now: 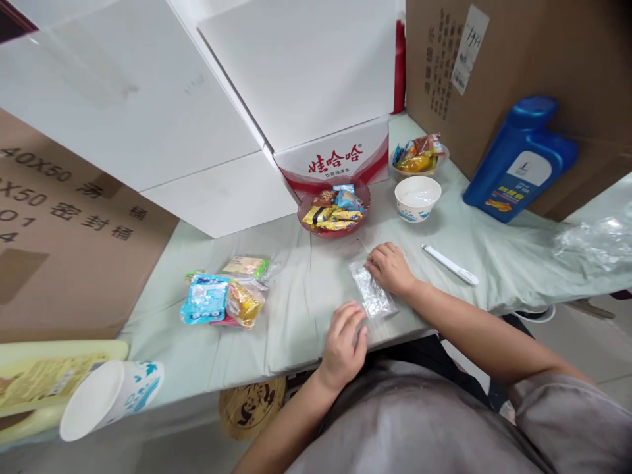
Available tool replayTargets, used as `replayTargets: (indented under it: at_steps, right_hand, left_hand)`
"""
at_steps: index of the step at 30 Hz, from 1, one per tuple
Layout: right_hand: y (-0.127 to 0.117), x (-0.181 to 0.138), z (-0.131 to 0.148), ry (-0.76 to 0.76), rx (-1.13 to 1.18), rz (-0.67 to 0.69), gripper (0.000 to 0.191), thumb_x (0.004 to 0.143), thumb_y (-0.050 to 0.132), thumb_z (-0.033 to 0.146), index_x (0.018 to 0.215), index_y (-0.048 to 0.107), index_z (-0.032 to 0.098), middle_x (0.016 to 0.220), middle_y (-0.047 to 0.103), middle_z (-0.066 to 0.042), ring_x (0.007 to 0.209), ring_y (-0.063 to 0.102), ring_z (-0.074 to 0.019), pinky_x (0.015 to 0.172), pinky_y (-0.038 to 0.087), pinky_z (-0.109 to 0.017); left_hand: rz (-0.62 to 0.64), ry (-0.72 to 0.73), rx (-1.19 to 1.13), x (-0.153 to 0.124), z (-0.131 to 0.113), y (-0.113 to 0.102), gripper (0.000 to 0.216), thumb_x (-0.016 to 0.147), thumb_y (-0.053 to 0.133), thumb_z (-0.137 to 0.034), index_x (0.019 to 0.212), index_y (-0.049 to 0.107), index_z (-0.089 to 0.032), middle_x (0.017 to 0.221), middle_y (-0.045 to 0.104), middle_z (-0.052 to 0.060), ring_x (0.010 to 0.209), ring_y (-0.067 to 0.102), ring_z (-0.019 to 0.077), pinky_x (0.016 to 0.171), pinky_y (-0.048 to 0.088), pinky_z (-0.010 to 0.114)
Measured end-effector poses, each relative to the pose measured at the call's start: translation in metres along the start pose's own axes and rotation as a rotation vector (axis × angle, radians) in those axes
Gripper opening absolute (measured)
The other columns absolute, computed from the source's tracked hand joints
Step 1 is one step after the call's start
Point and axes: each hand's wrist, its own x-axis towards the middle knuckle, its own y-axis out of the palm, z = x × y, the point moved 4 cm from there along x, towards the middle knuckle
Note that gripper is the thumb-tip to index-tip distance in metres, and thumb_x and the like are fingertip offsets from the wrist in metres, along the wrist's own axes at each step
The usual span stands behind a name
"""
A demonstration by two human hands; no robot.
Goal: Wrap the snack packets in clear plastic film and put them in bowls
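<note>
A small clear plastic bag lies flat on the cloth-covered table in front of me. My right hand is at its upper right side, with the fingers curled down onto the far edge and closed on it. The fingertips are partly hidden, so I cannot see how much film is between them. Just left of the bag's near end is my left hand, palm turned inward, fingers loosely bent and thumb apart, holding nothing. To the right of my right hand lies a white utility knife.
A red bowl of wrapped snacks, a paper cup and another snack bowl stand at the back. Snack packs lie left. A blue bottle stands right; another paper cup lies near left. Cartons line the back.
</note>
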Motion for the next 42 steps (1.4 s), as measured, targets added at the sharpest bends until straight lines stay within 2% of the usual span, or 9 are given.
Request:
replayTargets:
  at_steps: [3,6,9,12,15,18,27,35,42]
  right_hand:
    - [0.002,0.001,-0.002,0.067,-0.052,0.026,0.019,0.093,0.052,0.031,0.093,0.065,0.018,0.102,0.064,-0.011,0.102,0.048,-0.028,0.084,0.033,-0.038]
    - [0.004,0.001,-0.001,0.074,-0.087,0.054,0.019,0.091,0.055,0.032,0.097,0.066,0.017,0.106,0.063,-0.012,0.104,0.047,-0.0295,0.085,0.033,-0.04]
    - [0.0,0.0,-0.007,0.126,-0.099,0.037,0.023,0.09,0.058,0.034,0.103,0.065,0.017,0.11,0.062,-0.014,0.106,0.047,-0.0311,0.087,0.034,-0.041]
    - [-0.007,0.0,-0.019,0.215,-0.074,-0.015,0.027,0.09,0.058,0.035,0.107,0.064,0.016,0.112,0.06,-0.015,0.109,0.046,-0.0318,0.089,0.035,-0.041]
    - [-0.009,0.002,-0.02,0.116,-0.01,-0.048,0.035,0.088,0.061,0.043,0.113,0.062,0.017,0.119,0.059,-0.014,0.114,0.044,-0.0307,0.093,0.034,-0.04]
    - [-0.002,0.002,-0.015,-0.01,-0.021,0.011,0.051,0.079,0.069,0.054,0.116,0.061,0.02,0.129,0.055,-0.014,0.124,0.038,-0.034,0.1,0.03,-0.045]
    - [0.002,0.0,-0.019,0.021,-0.06,0.104,0.072,0.069,0.073,0.064,0.123,0.059,0.018,0.139,0.048,-0.017,0.134,0.03,-0.0391,0.106,0.025,-0.052]
    - [0.0,-0.002,-0.012,0.018,-0.1,0.121,0.039,0.086,0.055,0.022,0.124,0.058,0.016,0.137,0.05,-0.016,0.134,0.032,-0.035,0.104,0.027,-0.046]
    - [-0.003,0.001,-0.031,-0.007,0.027,0.125,0.056,0.068,0.071,0.03,0.121,0.061,0.016,0.138,0.05,-0.016,0.131,0.035,-0.0379,0.106,0.029,-0.049]
  left_hand:
    - [-0.033,0.018,0.117,0.01,0.004,-0.01,0.043,0.086,0.055,-0.015,0.129,0.049,-0.015,0.123,0.056,0.017,0.127,0.049,0.0302,0.102,0.047,0.05]
    - [0.233,0.166,0.178,0.019,0.002,0.001,0.049,0.084,0.06,-0.022,0.131,0.051,-0.016,0.132,0.056,0.016,0.135,0.041,0.0336,0.106,0.042,0.053]
    - [0.376,0.226,0.166,0.02,0.001,0.014,0.035,0.087,0.056,-0.022,0.122,0.06,-0.019,0.12,0.065,0.011,0.125,0.053,0.0281,0.104,0.044,0.048]
    - [0.344,0.233,0.165,0.017,0.002,0.018,0.025,0.091,0.051,-0.019,0.112,0.065,-0.02,0.11,0.069,0.009,0.114,0.06,0.0241,0.099,0.048,0.043]
    - [0.313,0.251,0.179,0.015,0.004,0.019,0.024,0.091,0.05,-0.016,0.11,0.066,-0.02,0.108,0.07,0.008,0.114,0.061,0.0231,0.097,0.05,0.041]
    - [0.298,0.275,0.179,0.016,0.004,0.018,0.023,0.091,0.049,-0.012,0.104,0.067,-0.02,0.103,0.071,0.007,0.111,0.062,0.0223,0.095,0.05,0.04]
    - [0.274,0.218,0.033,0.039,-0.002,0.004,0.021,0.091,0.041,-0.013,0.094,0.061,-0.018,0.088,0.069,0.007,0.085,0.063,0.0187,0.082,0.051,0.036]
    - [0.318,-0.076,0.236,0.094,0.049,0.026,0.021,0.093,0.043,-0.017,0.106,0.06,-0.02,0.1,0.071,0.006,0.088,0.068,0.0183,0.078,0.053,0.03]
    - [0.309,-0.145,0.336,0.095,0.068,0.051,0.02,0.092,0.045,-0.016,0.104,0.061,-0.02,0.099,0.071,0.006,0.085,0.067,0.0182,0.074,0.052,0.028]
